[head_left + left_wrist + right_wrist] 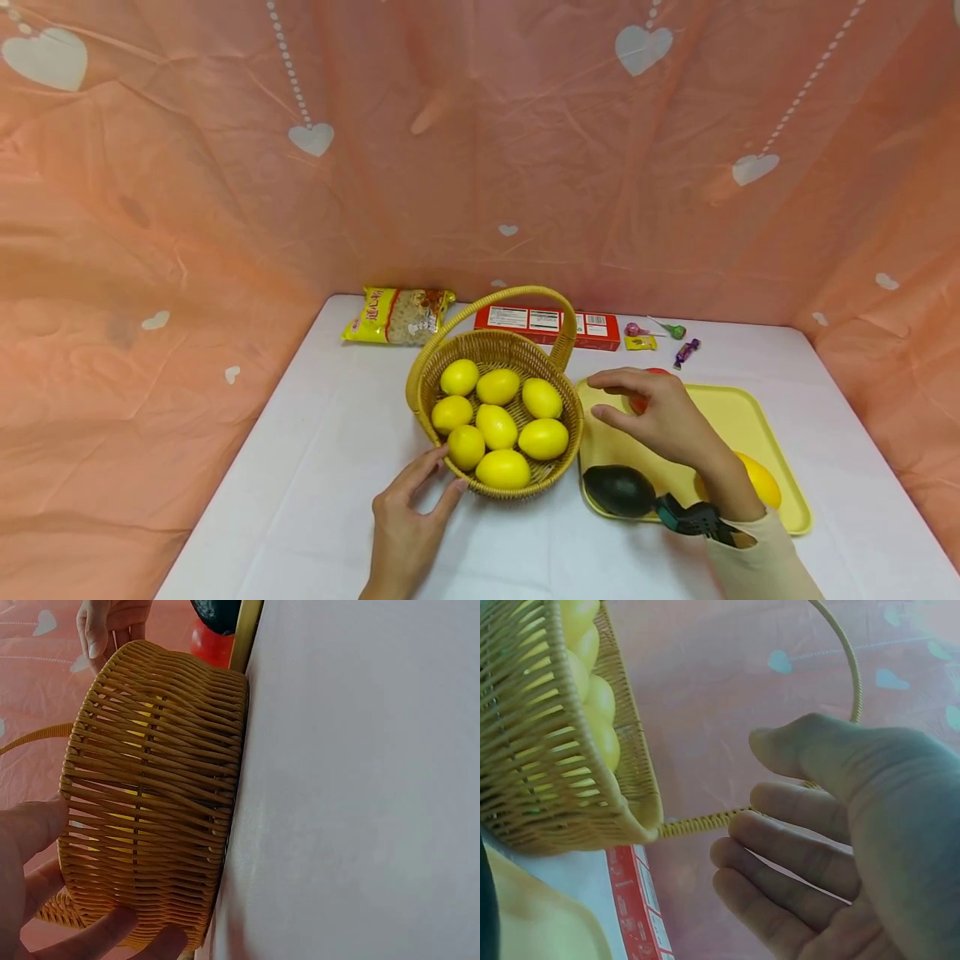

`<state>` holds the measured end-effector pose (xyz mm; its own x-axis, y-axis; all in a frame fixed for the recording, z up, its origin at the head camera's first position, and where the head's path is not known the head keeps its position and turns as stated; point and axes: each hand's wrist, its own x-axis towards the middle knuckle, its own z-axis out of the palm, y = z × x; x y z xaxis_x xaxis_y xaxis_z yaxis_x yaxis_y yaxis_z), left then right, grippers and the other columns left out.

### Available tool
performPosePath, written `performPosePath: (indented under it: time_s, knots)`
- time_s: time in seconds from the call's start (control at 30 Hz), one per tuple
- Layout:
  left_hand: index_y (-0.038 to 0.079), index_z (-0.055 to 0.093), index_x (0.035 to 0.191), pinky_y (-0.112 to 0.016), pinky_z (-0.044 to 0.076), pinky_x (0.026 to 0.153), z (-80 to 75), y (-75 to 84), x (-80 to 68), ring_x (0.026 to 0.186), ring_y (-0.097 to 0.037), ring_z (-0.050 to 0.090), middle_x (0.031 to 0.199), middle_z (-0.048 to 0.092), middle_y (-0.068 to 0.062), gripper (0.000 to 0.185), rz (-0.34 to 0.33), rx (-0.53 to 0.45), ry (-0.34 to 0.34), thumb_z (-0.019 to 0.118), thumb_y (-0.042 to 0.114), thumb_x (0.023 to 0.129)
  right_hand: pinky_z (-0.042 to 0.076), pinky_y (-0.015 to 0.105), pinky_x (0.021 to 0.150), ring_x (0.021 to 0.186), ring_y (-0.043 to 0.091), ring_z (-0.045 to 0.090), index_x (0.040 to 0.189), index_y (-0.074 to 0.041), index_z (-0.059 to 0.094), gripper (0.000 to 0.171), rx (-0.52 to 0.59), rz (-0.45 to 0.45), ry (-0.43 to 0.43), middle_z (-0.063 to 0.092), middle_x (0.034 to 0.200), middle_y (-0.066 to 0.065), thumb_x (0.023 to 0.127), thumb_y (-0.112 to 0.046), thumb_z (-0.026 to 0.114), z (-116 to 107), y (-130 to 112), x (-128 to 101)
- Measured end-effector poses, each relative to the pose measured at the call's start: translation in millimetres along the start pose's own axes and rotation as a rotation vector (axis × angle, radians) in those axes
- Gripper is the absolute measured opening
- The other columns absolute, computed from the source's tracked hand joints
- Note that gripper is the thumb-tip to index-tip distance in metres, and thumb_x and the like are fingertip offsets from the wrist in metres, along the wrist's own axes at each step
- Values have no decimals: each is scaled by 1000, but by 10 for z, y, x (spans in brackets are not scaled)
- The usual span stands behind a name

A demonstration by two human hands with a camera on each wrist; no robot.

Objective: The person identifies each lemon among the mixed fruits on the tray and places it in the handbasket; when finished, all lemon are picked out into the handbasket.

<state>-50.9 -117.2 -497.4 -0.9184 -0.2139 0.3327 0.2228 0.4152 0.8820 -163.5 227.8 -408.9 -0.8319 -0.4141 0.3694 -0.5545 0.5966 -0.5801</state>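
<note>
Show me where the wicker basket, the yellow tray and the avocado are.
wicker basket point(420, 392), head view, on its left rim.
yellow tray point(738, 417), head view, on a bare patch of its floor.
avocado point(618, 490), head view, on the middle of its dark skin.

Printed matter is seen in two places, both beyond the hands at the far edge of the table. White label panels with barcode-like marks are carried on the red box point(547, 326), and red characters on the yellow packet point(397, 316), but nothing on either can be read.
</note>
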Motion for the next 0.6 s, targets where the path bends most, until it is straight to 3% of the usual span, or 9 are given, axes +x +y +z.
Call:
performPosePath:
  time_s: [0.17,0.23,0.33,0.4,0.47,0.6]
  knots:
    - [21,80,135,-8,45,114,-45,-27,-8,127,-21,74,136,77,6,52,60,47,-2,95,14,86,49,5,101,117,21,74,125,-22,82,33,-17,22,41,82,123,-3,93,-18,90,-65,38,-32]
    - [19,81,132,-9,46,114,-87,-56,3,127,-23,74,134,78,4,49,123,55,13,95,11,86,48,4,101,119,24,74,126,-21,82,32,-21,43,50,81,124,-2,94,-19,89,-94,37,-43]
    - [14,82,127,-11,48,113,-208,-107,89,122,-20,76,127,80,-4,44,255,65,55,93,3,85,58,13,94,115,28,75,125,-20,82,31,-24,74,68,81,124,1,95,-17,87,-143,23,-55]
    - [9,82,123,-12,50,112,-327,-129,206,117,-18,76,122,81,-10,41,359,61,101,91,-3,85,61,17,88,110,24,75,126,-19,82,31,-28,91,96,82,124,3,95,-17,87,-185,10,-62]
    - [6,82,121,-12,51,111,-481,-112,367,114,-19,76,118,81,-14,39,435,90,151,88,-6,84,60,14,90,112,12,73,126,-17,82,33,-39,85,143,82,123,5,94,-14,87,-235,-1,-67]
    - [3,80,125,-8,46,112,-822,26,720,113,-31,76,120,80,-18,39,491,216,212,84,-4,87,43,1,101,113,-9,62,131,-14,80,45,-81,33,264,81,127,8,88,-6,89,-354,-38,-64]
